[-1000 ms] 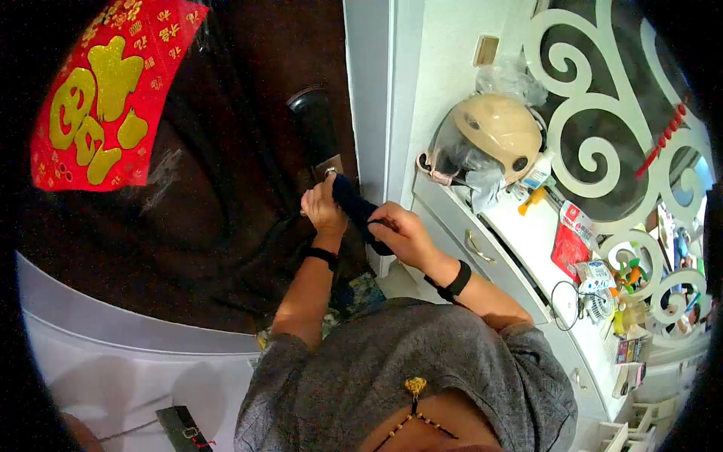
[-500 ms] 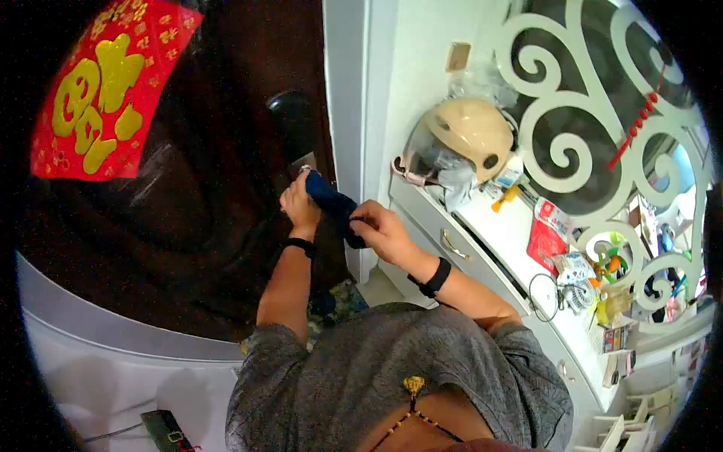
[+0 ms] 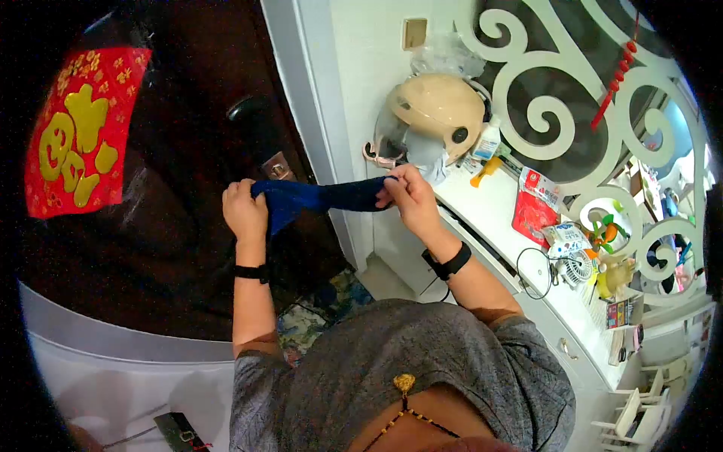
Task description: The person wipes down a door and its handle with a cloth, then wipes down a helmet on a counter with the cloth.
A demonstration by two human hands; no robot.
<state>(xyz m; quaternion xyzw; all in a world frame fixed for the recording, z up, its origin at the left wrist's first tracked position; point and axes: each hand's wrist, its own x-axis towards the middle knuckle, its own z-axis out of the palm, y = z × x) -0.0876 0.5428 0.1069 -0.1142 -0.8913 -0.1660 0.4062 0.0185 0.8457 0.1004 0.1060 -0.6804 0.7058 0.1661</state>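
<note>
your left hand (image 3: pixel 246 211) and right hand (image 3: pixel 413 200) each pinch an end of the blue cloth (image 3: pixel 324 197), stretched between them by the dark door (image 3: pixel 177 264). a corner hangs loose; uneven pulling could slip one end free, and drifting too near the metal plate (image 3: pixel 278 166) could snag it.

Dk blue cloth (image 3: pixel 327 196) stretched btwn hands (image 3: pixel 246 212), L end drooping.

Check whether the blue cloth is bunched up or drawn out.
Drawn out: the blue cloth spans between the left hand and right hand, each holding one end. Whether it's doubled over, I cannot tell.
</note>
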